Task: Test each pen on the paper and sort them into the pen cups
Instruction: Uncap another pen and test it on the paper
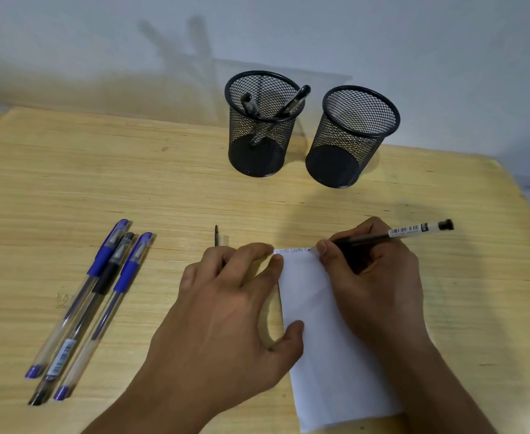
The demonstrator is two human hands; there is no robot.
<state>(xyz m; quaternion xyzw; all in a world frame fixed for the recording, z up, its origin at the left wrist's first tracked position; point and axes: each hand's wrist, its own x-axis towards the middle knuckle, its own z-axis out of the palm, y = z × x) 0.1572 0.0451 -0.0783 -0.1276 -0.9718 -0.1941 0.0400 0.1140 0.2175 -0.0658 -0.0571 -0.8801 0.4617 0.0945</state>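
My right hand (pixel 373 270) grips a black pen (pixel 414 230) and its tip meets the top edge of the white paper (pixel 329 355), beside handwritten words. With spread fingers, my left hand (pixel 226 308) presses the paper's left edge flat. A clear pen cap (pixel 221 239) lies just beyond my left fingers. Three capped pens, two blue and one black (pixel 101 292), lie side by side at the left. At the back, the left mesh cup (pixel 260 151) holds two dark pens (pixel 285 108). No pens show in the right mesh cup (pixel 348 151).
The wooden table (pixel 163 189) runs to a pale wall at the back. Its right edge falls away near the right border of the view.
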